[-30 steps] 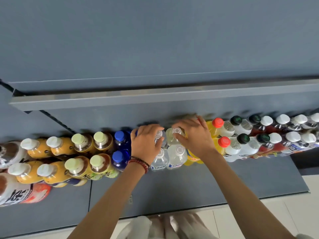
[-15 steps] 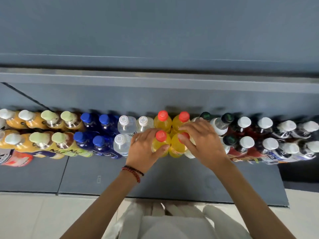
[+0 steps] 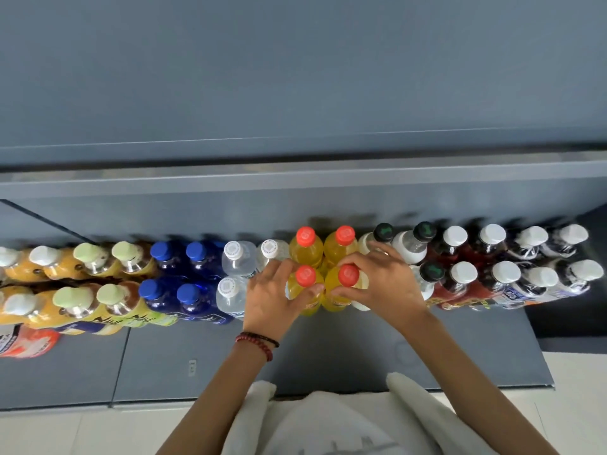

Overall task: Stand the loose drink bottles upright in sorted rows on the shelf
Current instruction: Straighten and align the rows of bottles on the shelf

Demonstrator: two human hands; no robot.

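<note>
Drink bottles stand upright in two rows along the grey shelf (image 3: 328, 353), grouped by kind. At the middle stand yellow bottles with red caps. My left hand (image 3: 271, 298) grips the front left yellow bottle (image 3: 306, 277) at its neck and shoulder. My right hand (image 3: 382, 284) grips the front right yellow bottle (image 3: 348, 275) the same way. Two more yellow bottles (image 3: 323, 247) stand right behind them. Clear water bottles (image 3: 235, 261) are just left of my left hand, and white bottles with black caps (image 3: 410, 241) just right of my right hand.
Further left stand blue bottles (image 3: 177, 274) and orange and yellow juice bottles (image 3: 82, 284); an orange-labelled bottle (image 3: 26, 341) sits in front at the far left. Dark red and white-capped bottles (image 3: 492, 257) fill the right end. An upper shelf edge (image 3: 295, 178) overhangs behind.
A second ago my hands held the clear bottles; half a second ago they had moved to the front yellow bottles. They still hold them, with the thumbs now nearly meeting between the two.
</note>
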